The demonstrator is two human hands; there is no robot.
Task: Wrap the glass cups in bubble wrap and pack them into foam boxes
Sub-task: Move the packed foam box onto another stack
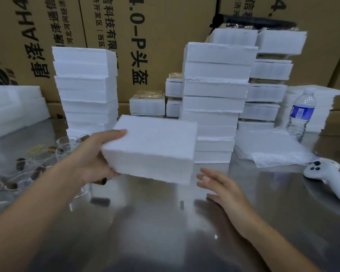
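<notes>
The left hand (94, 161) grips a plain white, rough-edged foam box (151, 152) by its left end, tilted above the middle of the steel worktop (165, 222). The right hand (220, 189) hovers just beside the box's lower right corner, fingers spread, holding nothing. Glass cups (65, 144) crowd the left edge.

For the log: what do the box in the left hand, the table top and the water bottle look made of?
The box in the left hand: white foam, matte, grainy face, ragged edges. The table top: metal, probably stainless steel; smooth sheen, blurred reflections. The water bottle: clear plastic, ribbed wall, blue label.
</notes>
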